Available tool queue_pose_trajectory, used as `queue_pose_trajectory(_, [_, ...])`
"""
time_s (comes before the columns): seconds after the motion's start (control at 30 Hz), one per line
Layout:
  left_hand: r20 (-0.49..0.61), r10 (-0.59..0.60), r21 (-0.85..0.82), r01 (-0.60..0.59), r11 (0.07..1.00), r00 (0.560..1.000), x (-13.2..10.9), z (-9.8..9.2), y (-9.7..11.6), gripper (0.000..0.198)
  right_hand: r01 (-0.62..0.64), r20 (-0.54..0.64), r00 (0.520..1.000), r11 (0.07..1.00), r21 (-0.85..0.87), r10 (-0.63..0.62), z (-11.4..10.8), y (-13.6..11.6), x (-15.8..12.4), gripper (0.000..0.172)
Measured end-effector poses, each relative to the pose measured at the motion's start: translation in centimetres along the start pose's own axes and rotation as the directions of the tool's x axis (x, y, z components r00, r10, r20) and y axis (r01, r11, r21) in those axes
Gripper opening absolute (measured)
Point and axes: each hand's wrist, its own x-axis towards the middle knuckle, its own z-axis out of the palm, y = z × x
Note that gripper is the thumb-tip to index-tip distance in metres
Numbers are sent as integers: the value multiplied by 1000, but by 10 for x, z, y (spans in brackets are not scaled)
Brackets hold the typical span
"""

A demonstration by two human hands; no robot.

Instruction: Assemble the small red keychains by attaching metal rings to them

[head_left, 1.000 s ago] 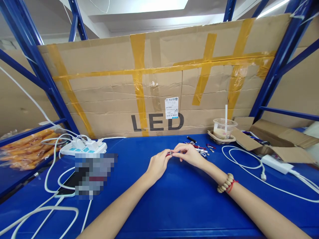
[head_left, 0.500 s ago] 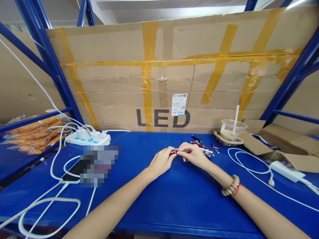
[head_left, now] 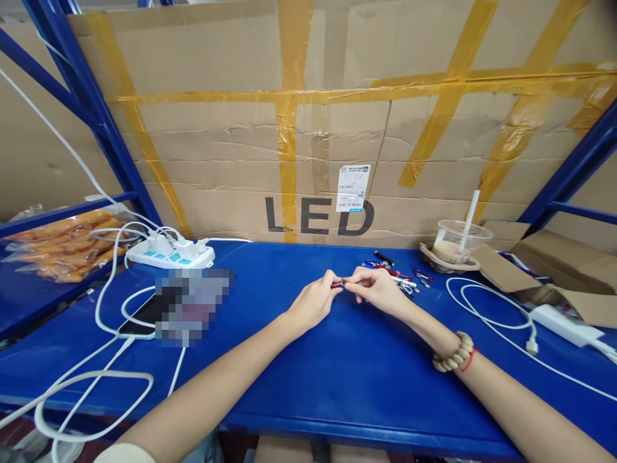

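My left hand (head_left: 311,302) is closed around a small red metal tube (head_left: 336,284), most of it hidden by the fingers. The tube has a dark, silvery end that points to the right. My right hand (head_left: 376,287) pinches that end between thumb and fingertips, so both hands meet over the middle of the blue table. Just behind the right hand lies a loose pile of small metal parts (head_left: 403,281) in red, blue, silver and black, partly covered by that hand.
At the right stand a plastic cup (head_left: 460,247) with a straw, an open cardboard box (head_left: 569,257) and a white adapter (head_left: 566,326) with cable. At left are a power strip (head_left: 171,254), a phone (head_left: 149,316) and white cables. A large cardboard sheet (head_left: 231,154) closes off the back.
The camera view has tipped down, so the table's front edge shows more. Both hands stay together on the red tube, whose dark end is now more visible between them.
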Motion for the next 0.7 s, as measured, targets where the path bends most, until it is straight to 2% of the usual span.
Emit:
queue_pose_trajectory(0.5, [-42, 76, 115, -71, 991, 996, 3, 2, -3, 1, -140, -7, 990, 988, -62, 140, 0, -9, -4, 38])
queue_pose_trajectory(0.7, [-43, 109, 171, -100, 980, 993, 4, 1, -1, 21, -201, -18, 980, 976, -86, 200, -1, -14, -4, 35])
